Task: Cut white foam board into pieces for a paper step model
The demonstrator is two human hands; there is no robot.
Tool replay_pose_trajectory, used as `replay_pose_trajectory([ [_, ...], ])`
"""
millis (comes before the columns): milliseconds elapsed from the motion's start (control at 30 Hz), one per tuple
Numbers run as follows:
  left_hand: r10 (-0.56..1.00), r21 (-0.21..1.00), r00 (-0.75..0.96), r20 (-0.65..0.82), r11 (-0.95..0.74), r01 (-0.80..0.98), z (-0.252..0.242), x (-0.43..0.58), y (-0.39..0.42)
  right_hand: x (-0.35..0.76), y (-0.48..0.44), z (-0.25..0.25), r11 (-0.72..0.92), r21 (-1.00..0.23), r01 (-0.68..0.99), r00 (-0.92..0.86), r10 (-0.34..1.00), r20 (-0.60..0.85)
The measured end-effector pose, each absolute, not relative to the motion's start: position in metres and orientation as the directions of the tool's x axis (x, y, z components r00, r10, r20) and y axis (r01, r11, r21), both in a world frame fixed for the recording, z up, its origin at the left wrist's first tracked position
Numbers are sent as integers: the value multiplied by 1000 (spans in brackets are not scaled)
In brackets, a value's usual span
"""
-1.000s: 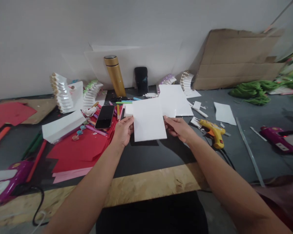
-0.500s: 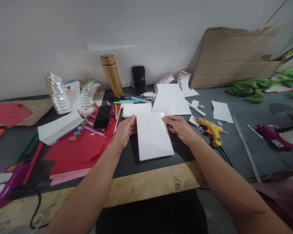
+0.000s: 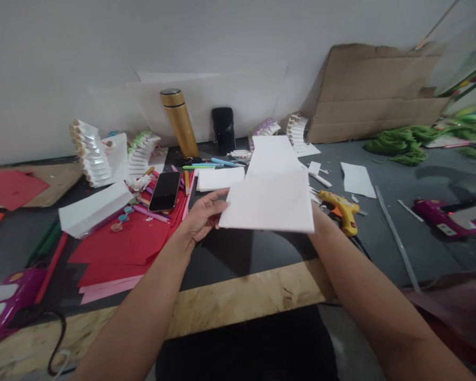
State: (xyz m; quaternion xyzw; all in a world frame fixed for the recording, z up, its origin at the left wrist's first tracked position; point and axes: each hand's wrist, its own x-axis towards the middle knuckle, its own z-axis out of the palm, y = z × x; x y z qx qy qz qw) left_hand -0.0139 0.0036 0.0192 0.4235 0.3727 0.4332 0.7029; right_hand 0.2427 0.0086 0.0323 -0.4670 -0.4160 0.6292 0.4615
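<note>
A white rectangular card [image 3: 269, 206] with a thick front edge is held in the air, tilted above the dark tabletop. My left hand [image 3: 207, 214] holds its near left corner, thumb and fingers closed at the edge. The right hand is behind the card's right side; only the wrist [image 3: 320, 219] shows and its fingers are hidden. Beyond the card lies a larger white sheet [image 3: 272, 151], partly covered by it. A smaller stack of white paper [image 3: 221, 179] lies just past my left hand.
Red paper sheets [image 3: 119, 243], markers and a phone [image 3: 165, 191] lie at left. A yellow glue gun [image 3: 343, 211] rests by my right forearm. Behind stand a gold bottle [image 3: 180, 124], another phone [image 3: 223, 129] and cardboard [image 3: 373, 95]. A purple glue gun [image 3: 446, 217] is far right.
The white card has been turned and shifted to the right, its near edge now raised. My right hand has gone from its far right edge to behind it.
</note>
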Motion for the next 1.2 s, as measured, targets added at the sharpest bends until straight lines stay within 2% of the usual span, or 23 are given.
replay_pose_trajectory([
  [100,973,922,197,-120,183,-340,18,-12,7,246,16,34,-212,-875,-436,-13,973,-230],
  [167,981,929,153,-120,165,-330,18,-9,7,246,18,34,-212,-845,-491,-18,972,-234],
  [300,987,954,137,-80,116,-277,19,-2,2,242,17,30,-169,-885,-433,-33,985,-172],
  [433,985,969,162,-57,93,-228,16,-1,1,241,18,24,-88,-913,-399,85,987,-133],
  [533,994,971,109,-21,46,-233,10,-5,6,245,17,27,-74,-911,-406,126,982,-137],
  [633,997,982,27,66,-60,-177,5,-12,12,247,13,34,-134,-913,-386,46,985,-164],
  [733,990,990,54,133,-131,-47,6,-19,15,244,9,35,-222,-918,-329,-53,975,-216],
  [867,991,995,89,98,-98,-6,7,-25,18,244,7,30,-280,-940,-195,-178,953,-247],
  [1033,990,993,-117,73,-83,-86,5,-25,21,245,1,35,-310,-950,-27,-410,871,-272],
  [1200,998,998,5,60,-60,-5,6,-19,16,232,-2,32,-301,-953,21,-440,853,-280],
])
